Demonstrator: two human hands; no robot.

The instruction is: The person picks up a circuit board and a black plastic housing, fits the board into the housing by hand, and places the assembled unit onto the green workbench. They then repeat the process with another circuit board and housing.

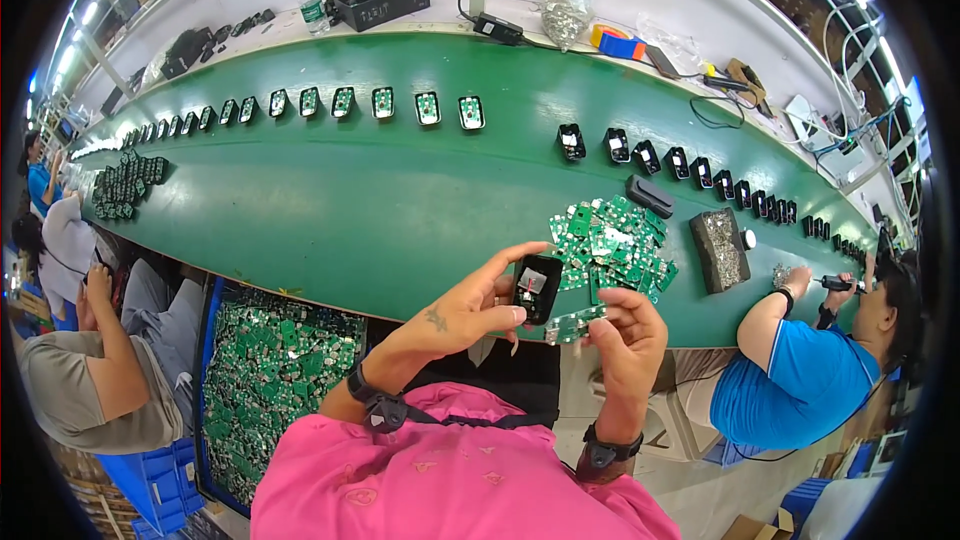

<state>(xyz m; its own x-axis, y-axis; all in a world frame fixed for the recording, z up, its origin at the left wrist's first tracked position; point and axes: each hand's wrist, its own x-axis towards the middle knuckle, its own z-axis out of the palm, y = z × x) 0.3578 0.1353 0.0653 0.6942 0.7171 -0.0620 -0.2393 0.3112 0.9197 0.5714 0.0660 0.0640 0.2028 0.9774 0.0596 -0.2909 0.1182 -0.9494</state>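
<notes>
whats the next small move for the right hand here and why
Probably bring the flat green circuit board in the right hand over the open black plastic housing in the left hand and line it up: that housing shows a flat grey piece but no green board inside, while the row of black housings farther left has green boards inside.

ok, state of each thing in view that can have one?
Left hand: closed around black housing
Black housing: open, insides showing
Right hand: pinching green circuit board
Green circuit board: held outside the housing
Board pile: loose, heaped
Nearer left-row housings: open, green boards inside
Right-row housings: open
Bottle: upright
Black bin: open
</notes>
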